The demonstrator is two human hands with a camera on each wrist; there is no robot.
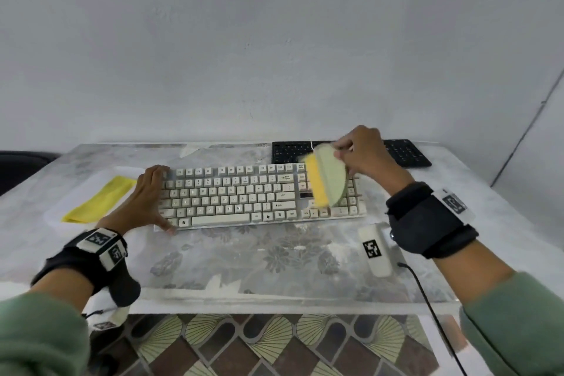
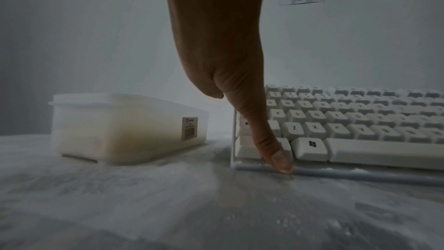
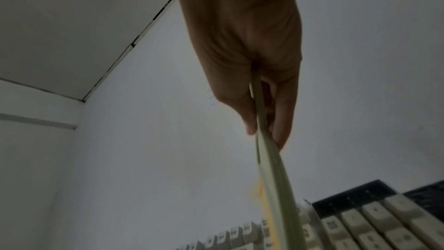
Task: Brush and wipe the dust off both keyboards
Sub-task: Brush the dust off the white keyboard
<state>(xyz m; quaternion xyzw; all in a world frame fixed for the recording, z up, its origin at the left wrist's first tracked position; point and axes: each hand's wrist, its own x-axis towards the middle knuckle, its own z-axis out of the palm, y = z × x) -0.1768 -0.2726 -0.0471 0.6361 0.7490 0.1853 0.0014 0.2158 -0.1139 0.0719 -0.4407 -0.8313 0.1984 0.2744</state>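
Note:
A white keyboard (image 1: 244, 192) lies across the middle of the table, dusted with white powder. My left hand (image 1: 146, 198) grips its left end, with fingers over the far corner and the thumb (image 2: 266, 136) down on the front left edge. My right hand (image 1: 360, 156) pinches a brush (image 1: 328, 183) by its pale green half-round handle (image 3: 269, 159). The yellow bristles rest on the keys between the main block and the number pad. A black keyboard (image 1: 406, 152) lies behind, partly hidden by the right hand; in the right wrist view the black keyboard (image 3: 348, 197) shows beyond the white keys (image 3: 372, 231).
A yellow cloth (image 1: 97, 200) lies on a translucent white box (image 2: 125, 128) left of the keyboard. A white tagged block (image 1: 375, 249) and a black cable (image 1: 427, 299) lie at the front right. The table (image 1: 244, 262) has a clear, powder-speckled cover; its front edge is close to me.

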